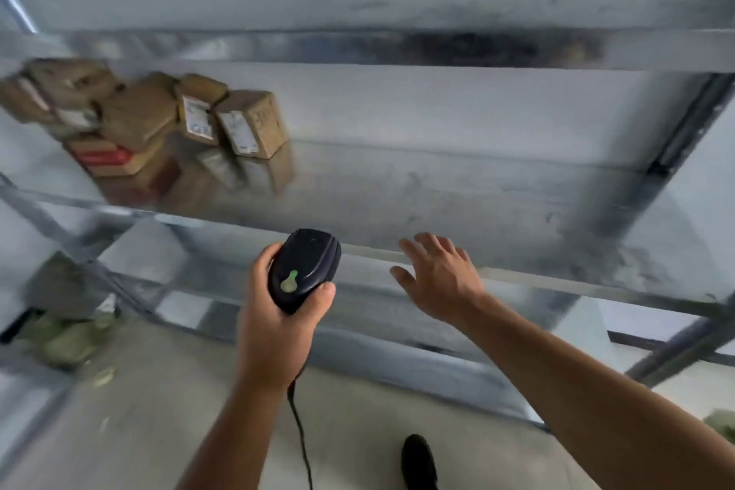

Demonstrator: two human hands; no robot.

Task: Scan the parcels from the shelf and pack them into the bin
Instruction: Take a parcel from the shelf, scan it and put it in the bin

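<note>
Left hand: the left hand (274, 314) is curled round a dark handheld barcode scanner (304, 270) with a green mark on top, thumb along its right side; a black cable (300, 438) hangs down from it.
Right hand: the right hand (435, 278) is spread, fingers loosely apart and holding nothing, just at the front edge of the shelf.
Parcels: a cluster of brown cardboard parcels (139, 119) with white labels sits at the left of the shelf, well apart from both hands; one has a red band.
Shelf: the grey galvanised metal shelf (457, 195) is bare in front of the right hand.
Floor: a dark shoe (417, 461) shows on the pale floor (139, 430) below.
</note>
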